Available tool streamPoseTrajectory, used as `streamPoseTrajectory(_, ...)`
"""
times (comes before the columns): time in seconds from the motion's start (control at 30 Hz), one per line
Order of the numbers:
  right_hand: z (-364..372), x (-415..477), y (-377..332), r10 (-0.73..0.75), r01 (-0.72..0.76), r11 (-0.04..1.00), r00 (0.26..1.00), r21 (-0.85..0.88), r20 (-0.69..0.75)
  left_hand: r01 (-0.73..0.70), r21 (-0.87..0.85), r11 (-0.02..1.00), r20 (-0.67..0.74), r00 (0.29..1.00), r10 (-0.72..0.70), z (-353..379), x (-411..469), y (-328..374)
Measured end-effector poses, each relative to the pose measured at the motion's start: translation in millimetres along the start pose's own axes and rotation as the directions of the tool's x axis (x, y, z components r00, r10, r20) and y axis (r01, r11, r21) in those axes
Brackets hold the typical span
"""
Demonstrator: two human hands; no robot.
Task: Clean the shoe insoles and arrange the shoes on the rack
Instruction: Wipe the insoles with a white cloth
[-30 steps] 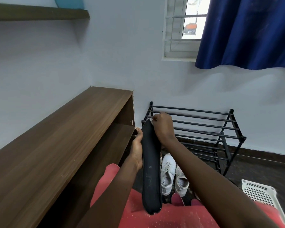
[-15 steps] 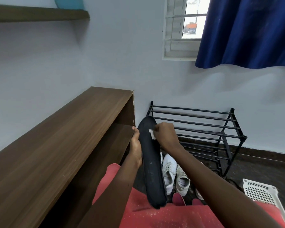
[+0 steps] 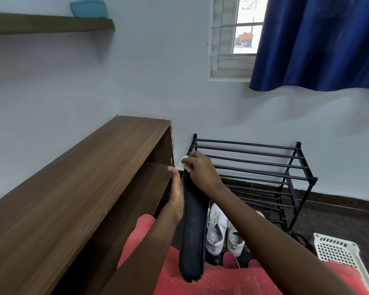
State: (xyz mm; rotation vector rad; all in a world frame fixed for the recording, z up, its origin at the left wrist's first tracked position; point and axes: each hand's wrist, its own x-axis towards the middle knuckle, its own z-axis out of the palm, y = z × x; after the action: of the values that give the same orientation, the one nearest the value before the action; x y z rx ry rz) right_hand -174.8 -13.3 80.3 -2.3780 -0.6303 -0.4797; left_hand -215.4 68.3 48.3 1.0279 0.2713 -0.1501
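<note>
Fingers [image 3: 193, 162] round wipe [image 3: 184, 166] (atop insole [image 3: 194, 220])

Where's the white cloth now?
Head view, centre: the cloth is pinched in the right hand at the far tip of the insole, in front of the rack.

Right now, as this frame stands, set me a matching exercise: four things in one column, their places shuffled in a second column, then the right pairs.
Things
1. dark insole
2. white wipe
3. white sneakers
4. teal container

Places
A. on the wall shelf, upper left
B. on the floor in front of the black rack
C. gripped along its edge by the left hand
D. pinched in the right hand

Pairs: 1-C, 2-D, 3-B, 4-A
</note>
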Motion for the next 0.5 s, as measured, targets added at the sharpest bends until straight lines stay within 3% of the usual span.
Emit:
streamPoseTrajectory(0.13,-5.7,13.8,16.3,0.171,-0.178,0.977,0.983,-0.115,-0.067,0.065,0.001,0.998,0.100,0.993,-0.065,-2.1,2.1,1.2)
streamPoseTrajectory(0.2,-7.2,15.5,17.6,0.186,-0.191,0.970,0.981,-0.150,-0.049,0.071,-0.001,0.997,0.129,0.989,-0.070,-2.3,2.8,1.9)
streamPoseTrajectory(0.33,-8.4,6.8,3.0,0.036,-0.027,0.990,0.997,-0.141,0.061,0.027,0.086,0.996,0.061,0.998,-0.033,-2.9,-0.3,3.8)
streamPoseTrajectory(0.43,-4.1,-5.3,-7.9,-0.142,0.160,0.983,0.973,-0.086,0.180,-0.074,0.239,0.968,-0.026,0.996,0.082,-4.7,6.4,1.9)
streamPoseTrajectory(0.5,-2.5,-6.1,-4.8,-0.156,0.172,0.982,0.970,-0.073,0.189,-0.119,0.240,0.963,-0.035,0.991,0.131,-4.1,8.0,3.4)
